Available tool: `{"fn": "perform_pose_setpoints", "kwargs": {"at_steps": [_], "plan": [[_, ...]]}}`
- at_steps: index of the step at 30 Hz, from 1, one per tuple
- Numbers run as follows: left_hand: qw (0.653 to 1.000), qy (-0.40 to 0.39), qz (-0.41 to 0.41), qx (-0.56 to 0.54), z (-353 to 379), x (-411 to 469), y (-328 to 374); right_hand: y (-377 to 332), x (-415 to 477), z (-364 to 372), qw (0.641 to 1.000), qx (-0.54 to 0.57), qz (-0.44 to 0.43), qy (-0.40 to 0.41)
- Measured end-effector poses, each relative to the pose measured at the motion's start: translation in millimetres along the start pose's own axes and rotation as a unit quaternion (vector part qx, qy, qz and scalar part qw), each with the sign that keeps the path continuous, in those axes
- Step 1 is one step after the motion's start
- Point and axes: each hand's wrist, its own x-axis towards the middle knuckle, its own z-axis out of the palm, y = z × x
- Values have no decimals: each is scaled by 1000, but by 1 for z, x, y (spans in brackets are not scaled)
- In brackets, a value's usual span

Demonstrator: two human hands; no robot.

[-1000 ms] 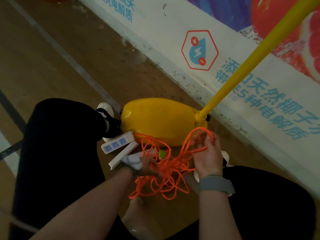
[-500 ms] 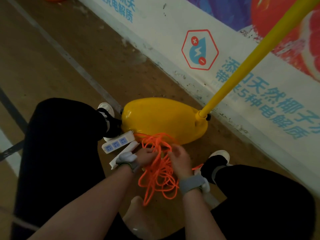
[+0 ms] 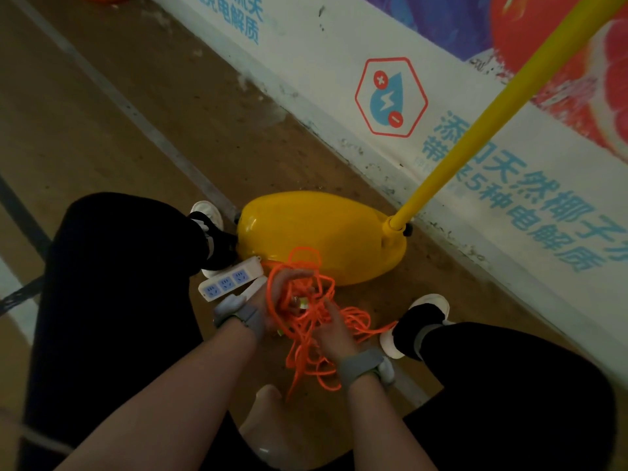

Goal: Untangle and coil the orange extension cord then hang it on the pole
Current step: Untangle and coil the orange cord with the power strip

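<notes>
Currently both hands work low between the person's knees, in the orange extension cord [image 3: 307,316]. It is a loose tangle, partly lifted and partly lying on the brown floor [image 3: 136,130], just in front of the yellow base [image 3: 319,232], with one strand trailing toward the right shoe [image 3: 419,317].

The left hand [image 3: 287,288] is palm-up inside the tangle. Several loops are wrapped over it and its fingers curl round the strands. The right hand [image 3: 331,331] shows its back to the camera, with its fingers bent down into the cord and a strand across the knuckles. Whether it is pinching anything, I cannot tell.

Each wrist has a grey band. A white power strip [image 3: 226,283] with blue sockets lies just left of the left hand, beside the left shoe [image 3: 212,229]. The yellow pole [image 3: 484,129] rises from the far end of the base, slanting up and right along the printed wall banner [image 3: 530,212]. No cord is on the pole.
</notes>
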Motion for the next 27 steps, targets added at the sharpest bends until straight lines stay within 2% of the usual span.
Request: {"fn": "perform_pose_setpoints", "kwargs": {"at_steps": [2, 4, 6, 11, 14, 16, 18, 20, 22, 25, 27], "plan": [[998, -27, -10, -62, 5, -1, 4, -2, -5, 3, 999, 7, -31, -2], [994, -52, 3, -95, 9, -3, 6, -6, -6, 4, 998, 1, -50, 50], [993, -54, 14, -100, 13, -6, 7, -10, -8, -1, 994, -34, -32, 101], [994, 89, 35, -47, -6, 11, -1, -24, -21, -19, 966, -52, 9, 255], [989, 140, 20, -50, -9, 11, -11, -39, -28, -30, 933, -129, 45, 333], [985, 167, 19, -39, -8, 10, -15, -42, -28, -40, 924, -188, 25, 332], [988, 154, 13, -30, -6, 8, -14, -42, -28, -51, 934, -204, 33, 291], [992, 125, -7, -18, -7, 4, -7, -42, -31, -54, 947, -175, 45, 267], [994, 108, -7, 24, -8, 6, -2, -41, -33, -49, 959, -95, 34, 266], [992, 76, 19, 100, -4, -2, -6, -43, -32, -38, 960, 111, 16, 258], [989, 31, -4, 145, 0, -5, -16, -49, -33, -38, 941, 257, 23, 219]]}}
